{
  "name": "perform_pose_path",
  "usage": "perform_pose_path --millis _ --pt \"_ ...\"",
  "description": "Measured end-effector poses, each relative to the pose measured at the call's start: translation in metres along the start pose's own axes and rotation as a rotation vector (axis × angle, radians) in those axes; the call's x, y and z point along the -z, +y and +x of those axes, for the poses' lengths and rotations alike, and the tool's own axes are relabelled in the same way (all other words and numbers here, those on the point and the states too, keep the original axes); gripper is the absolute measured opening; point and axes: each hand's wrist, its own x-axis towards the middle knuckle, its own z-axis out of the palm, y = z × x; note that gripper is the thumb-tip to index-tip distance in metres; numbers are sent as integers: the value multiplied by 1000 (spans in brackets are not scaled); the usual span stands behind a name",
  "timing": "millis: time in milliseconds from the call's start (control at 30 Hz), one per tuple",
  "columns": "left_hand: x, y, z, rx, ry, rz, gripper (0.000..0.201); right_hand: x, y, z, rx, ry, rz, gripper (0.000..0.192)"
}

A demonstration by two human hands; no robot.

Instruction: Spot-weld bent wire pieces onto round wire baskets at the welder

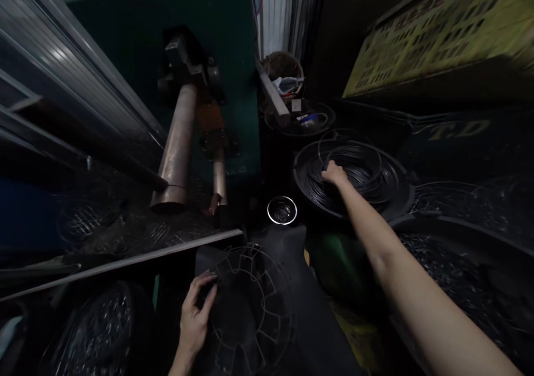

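My left hand (194, 316) rests on the round black wire-frame guard (249, 303) low in front of me, fingers (207, 287) curled over its near-left rim, gripping it. My right hand (334, 173) is stretched out to the black tub of thin dark wire rings (354, 178) on the right, fingers closed on a ring at the pile's left side; how many, can't tell, too dark. A small shiny metal bowl (282, 209) sits between the two. Risk: rings are tangled, so pulling could drag several out or snag. The guard, held on one side only, could tip.
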Motion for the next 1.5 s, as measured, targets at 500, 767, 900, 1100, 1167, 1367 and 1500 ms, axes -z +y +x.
perform_pose_path --millis 500,767,900,1100,1167,1367,1500 --pt "-1 3 3 -18 -15 1 30 76 58 5 48 26 4 47" --pt "-6 1 2 -22 -7 -30 36 146 81 -18 4 353 111 23" --pt "-5 0 2 -35 -11 -34 38 166 94 -37 -15 552 226 11" --pt "-6 0 3 -51 -13 -51 40 223 117 -71 56 813 245 17" --pt "-7 1 2 -60 -14 -57 39 240 114 -90 149 817 114 16" --pt "-8 6 -1 -86 -16 -81 39 263 46 -177 598 674 -525 19" --pt "-8 2 -4 -105 3 -86 35 257 -19 -230 745 607 -769 30"
